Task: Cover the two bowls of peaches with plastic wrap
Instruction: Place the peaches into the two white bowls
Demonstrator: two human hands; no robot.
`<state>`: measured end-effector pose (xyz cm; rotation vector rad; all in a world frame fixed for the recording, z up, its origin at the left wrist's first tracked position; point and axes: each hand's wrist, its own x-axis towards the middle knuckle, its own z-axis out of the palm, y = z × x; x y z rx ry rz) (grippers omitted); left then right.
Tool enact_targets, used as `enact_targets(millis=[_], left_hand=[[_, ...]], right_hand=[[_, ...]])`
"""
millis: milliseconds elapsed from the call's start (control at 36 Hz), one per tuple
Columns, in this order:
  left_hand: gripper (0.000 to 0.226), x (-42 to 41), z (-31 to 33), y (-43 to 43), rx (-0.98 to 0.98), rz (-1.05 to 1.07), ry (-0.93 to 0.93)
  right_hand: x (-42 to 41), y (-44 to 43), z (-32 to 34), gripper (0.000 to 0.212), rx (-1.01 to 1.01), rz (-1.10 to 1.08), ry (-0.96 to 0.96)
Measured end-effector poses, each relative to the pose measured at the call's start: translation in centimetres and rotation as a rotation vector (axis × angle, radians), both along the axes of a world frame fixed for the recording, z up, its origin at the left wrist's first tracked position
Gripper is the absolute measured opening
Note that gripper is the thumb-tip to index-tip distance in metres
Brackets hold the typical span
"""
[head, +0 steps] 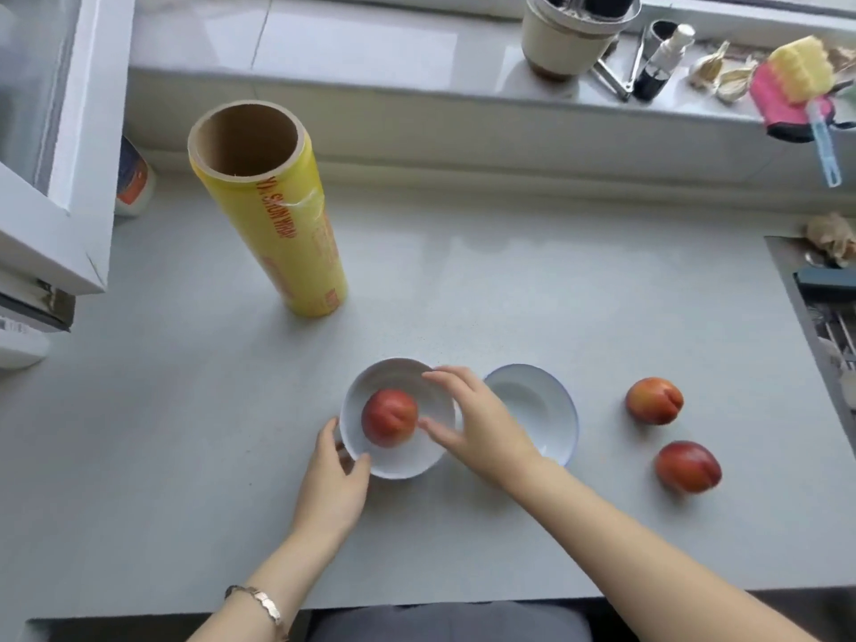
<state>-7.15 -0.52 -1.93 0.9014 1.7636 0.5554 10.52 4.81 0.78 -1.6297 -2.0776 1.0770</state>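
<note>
Standing upright at the back left of the pale grey surface (509,280) is a roll of plastic wrap (278,215) in a yellow sleeve with red print running along its length; only the word "WRAP" reads with any certainty, the rest being too blurred. Its cardboard core is open at the top.

Near the front edge sit two white bowls, touching or nearly so. The left bowl (366,400) holds one red-orange peach (389,417). The right bowl (542,400), with a thin blue rim, shows nothing in the part not hidden by the right hand.

The left hand (336,484) grasps the left bowl's near rim, thumb over the edge. The right hand (481,424) is released, fingers spread over that bowl just beside the peach, gripping nothing.

Two more peaches lie loose on the surface to the right: one (654,400) further back, one (688,466) nearer.
</note>
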Motion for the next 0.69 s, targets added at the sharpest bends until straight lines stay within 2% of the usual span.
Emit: enact_targets(millis=[139,250,306,361,417,528,639,694], left_hand=[[0.065,3.1,0.7,-0.5,0.136,-0.221,0.397],[0.058,6.2,0.5,-0.7,0.383,-0.356,0.610],[0.057,8.0,1.1,-0.8,0.403,-0.409,0.526],[0.050,9.9,2.2,-1.0,0.305,-0.433,0.341],[0.043,11.7,2.9,-1.2,0.170,-0.362,0.215],[0.049,13.8,2.5,-1.2,-0.059,-0.254,0.150],[0.055,14.1,1.5,-0.8,-0.139,-0.189,0.080],[0.052,14.2,1.1,-0.6,-0.166,-0.155,0.020]], right_hand=[[11.4,-0.5,0.4,0.030,0.183,-0.371,-0.114],[19.6,-0.6,0.0,0.033,0.079,-0.688,-0.192],[22.1,-0.3,-0.9,0.051,-0.077,-0.709,-0.234],[23.3,0.0,-1.9,0.070,-0.244,-0.671,-0.261],[23.9,0.2,-2.8,0.075,-0.318,-0.605,-0.269],[24.3,0.5,-4.2,0.065,-0.281,-0.558,-0.285],[23.3,1.0,-3.7,0.059,-0.163,-0.627,-0.242],[21.4,1.0,-2.7,0.060,-0.059,-0.570,-0.164]])
